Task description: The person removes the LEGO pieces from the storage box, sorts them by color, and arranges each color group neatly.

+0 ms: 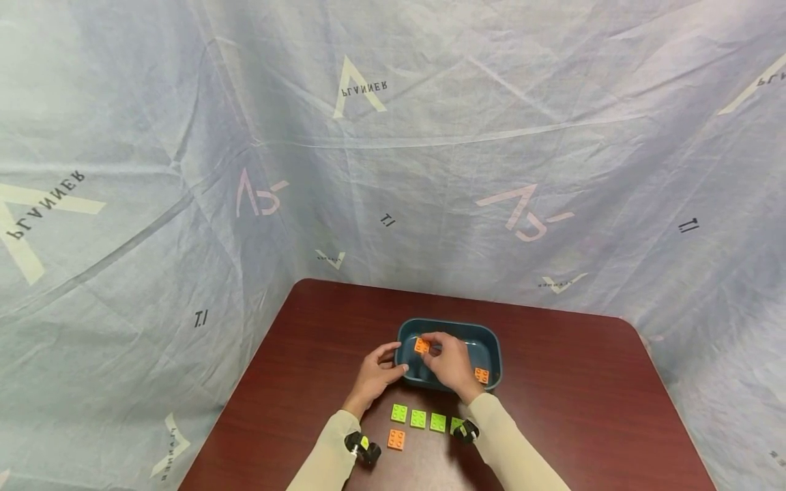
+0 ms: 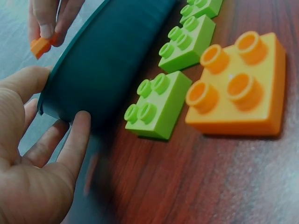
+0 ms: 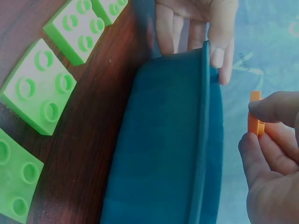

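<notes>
A dark teal plastic bin [image 1: 491, 334] stands on the table. My left hand [image 1: 372, 376] holds its left end, thumb at the rim and fingertips against the outer wall [image 2: 105, 65]. Over the left part of the bin, my right hand [image 1: 451, 361] pinches an orange toy building block [image 1: 421, 346] between thumb and fingers; the right wrist view shows this orange block [image 3: 254, 114] edge-on, above the rim. A second orange block [image 1: 482, 375] lies inside the bin at the right front corner, near my right wrist.
In front of the bin runs a row of several green blocks [image 1: 418, 419], the rightmost partly hidden by the right wrist camera. Nearer me lies another orange block [image 1: 396, 439], studs up. Grey printed cloth [image 1: 430, 170] hangs behind and beside the dark red table [image 1: 571, 382].
</notes>
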`<action>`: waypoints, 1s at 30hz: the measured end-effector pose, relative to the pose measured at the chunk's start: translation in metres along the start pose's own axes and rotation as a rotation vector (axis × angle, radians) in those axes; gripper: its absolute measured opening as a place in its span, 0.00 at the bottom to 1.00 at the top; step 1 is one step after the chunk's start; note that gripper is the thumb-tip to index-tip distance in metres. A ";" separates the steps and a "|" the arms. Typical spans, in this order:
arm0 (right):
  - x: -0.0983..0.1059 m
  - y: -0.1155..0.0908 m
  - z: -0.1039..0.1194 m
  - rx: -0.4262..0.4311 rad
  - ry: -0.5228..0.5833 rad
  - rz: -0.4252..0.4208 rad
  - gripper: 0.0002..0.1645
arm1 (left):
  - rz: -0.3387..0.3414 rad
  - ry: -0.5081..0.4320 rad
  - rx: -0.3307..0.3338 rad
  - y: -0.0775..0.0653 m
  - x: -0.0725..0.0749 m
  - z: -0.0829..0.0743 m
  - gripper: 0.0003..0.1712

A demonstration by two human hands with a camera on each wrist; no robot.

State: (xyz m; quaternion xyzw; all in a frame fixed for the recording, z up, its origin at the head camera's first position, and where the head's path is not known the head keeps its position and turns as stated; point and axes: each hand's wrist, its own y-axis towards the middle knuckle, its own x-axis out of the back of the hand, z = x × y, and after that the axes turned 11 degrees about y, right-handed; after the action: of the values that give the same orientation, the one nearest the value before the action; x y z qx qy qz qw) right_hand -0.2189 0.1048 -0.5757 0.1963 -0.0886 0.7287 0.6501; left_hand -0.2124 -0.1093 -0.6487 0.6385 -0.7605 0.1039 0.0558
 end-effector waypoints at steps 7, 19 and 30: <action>0.005 -0.012 0.008 0.043 0.007 -0.014 0.26 | -0.005 0.018 -0.003 0.000 0.000 0.001 0.38; 0.008 -0.043 0.009 0.090 0.016 0.007 0.25 | 0.001 0.024 -0.011 -0.001 0.000 0.001 0.38; 0.007 -0.067 0.007 0.087 -0.009 0.071 0.22 | -0.016 0.052 -0.012 -0.001 0.000 0.000 0.38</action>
State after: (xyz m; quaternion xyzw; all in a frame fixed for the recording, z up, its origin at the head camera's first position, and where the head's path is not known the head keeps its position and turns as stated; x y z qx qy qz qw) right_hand -0.1524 0.1179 -0.5746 0.2244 -0.0668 0.7535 0.6144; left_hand -0.2111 -0.1091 -0.6489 0.6413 -0.7543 0.1156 0.0800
